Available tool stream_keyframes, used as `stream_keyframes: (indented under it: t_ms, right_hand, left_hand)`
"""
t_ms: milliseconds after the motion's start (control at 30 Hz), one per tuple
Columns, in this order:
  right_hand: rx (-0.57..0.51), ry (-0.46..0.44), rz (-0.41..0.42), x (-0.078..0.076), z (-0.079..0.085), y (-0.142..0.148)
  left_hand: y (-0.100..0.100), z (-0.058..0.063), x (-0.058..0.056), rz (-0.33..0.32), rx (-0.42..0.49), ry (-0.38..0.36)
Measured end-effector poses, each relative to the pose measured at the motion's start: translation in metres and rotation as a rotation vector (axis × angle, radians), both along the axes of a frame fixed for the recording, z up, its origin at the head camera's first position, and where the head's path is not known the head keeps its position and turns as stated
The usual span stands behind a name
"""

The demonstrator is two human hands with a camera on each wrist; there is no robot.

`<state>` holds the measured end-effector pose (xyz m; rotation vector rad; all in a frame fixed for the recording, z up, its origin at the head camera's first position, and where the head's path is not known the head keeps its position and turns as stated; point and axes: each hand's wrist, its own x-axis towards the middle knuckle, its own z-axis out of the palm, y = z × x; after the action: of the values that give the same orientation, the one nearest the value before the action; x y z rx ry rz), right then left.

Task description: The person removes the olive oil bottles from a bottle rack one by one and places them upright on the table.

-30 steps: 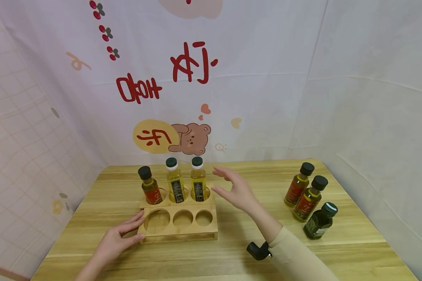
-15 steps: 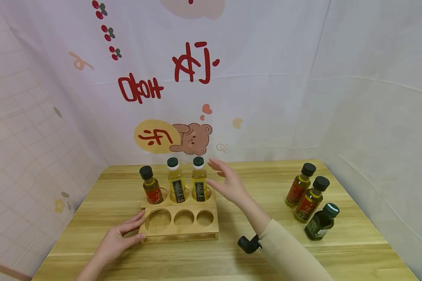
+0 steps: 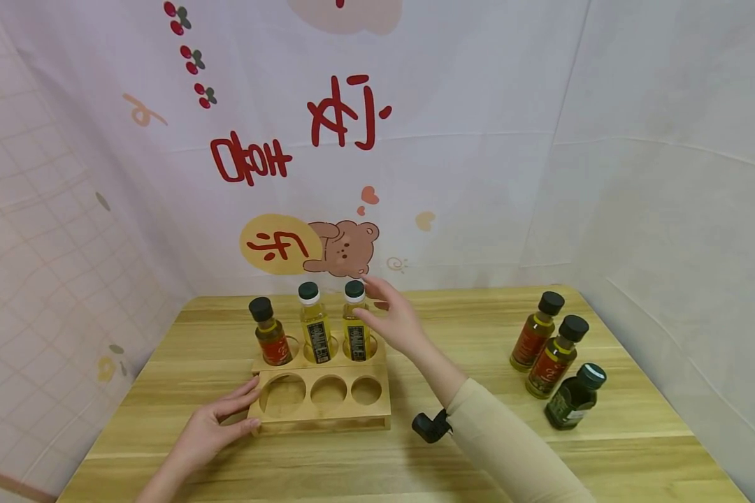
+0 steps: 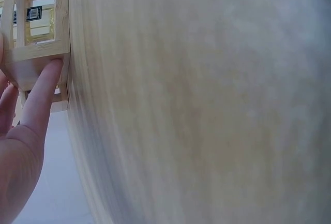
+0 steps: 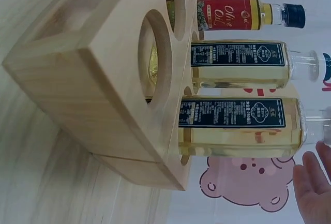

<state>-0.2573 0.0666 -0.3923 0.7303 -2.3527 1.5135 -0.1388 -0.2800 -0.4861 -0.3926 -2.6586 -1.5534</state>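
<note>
A two-tier wooden bottle rack (image 3: 321, 412) stands on the table. Its back tier holds a red-labelled olive oil bottle (image 3: 275, 349) on the left, then two clear bottles of yellow oil with green caps, a middle one (image 3: 317, 339) and a right one (image 3: 356, 342). Three round holes show in the front tier. My left hand (image 3: 204, 429) rests its fairly straight fingers against the rack's left end. My right hand (image 3: 396, 321) is at the right oil bottle's neck, thumb in front and fingers spread behind. The right wrist view shows its fingers (image 5: 305, 175) loosely extended beside the neck.
At the table's right side stand two more red-labelled oil bottles, a rear one (image 3: 530, 342) and a nearer one (image 3: 550, 367), and a short dark green bottle (image 3: 571, 405). Behind the table (image 3: 465, 335) hangs a white printed cloth (image 3: 478, 175).
My right hand has moved left from beside the rack to the right oil bottle's neck. My left hand has stayed at the rack's left end, and the bottles stand as before.
</note>
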Motion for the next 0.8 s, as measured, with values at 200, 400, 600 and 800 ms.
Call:
stream_keyframes:
  t_ms: [200, 400, 600, 800]
  right_hand:
    - [-0.036, -0.005, -0.014, -0.003, 0.000, -0.007]
    - [-0.030, -0.006, -0.016, -0.004, 0.001, -0.011]
    - [-0.029, -0.026, -0.033, -0.004, 0.001, -0.014]
    - [-0.029, -0.039, -0.048, -0.003, 0.002, -0.015]
  left_hand:
    - [0.000, 0.000, 0.001, 0.003, -0.006, 0.002]
    - [0.000, 0.000, 0.001, 0.011, -0.013, -0.015]
    - [-0.001, 0.001, 0.002, 0.018, -0.026, -0.044]
    - [-0.001, 0.001, 0.001, 0.022, -0.043, -0.045]
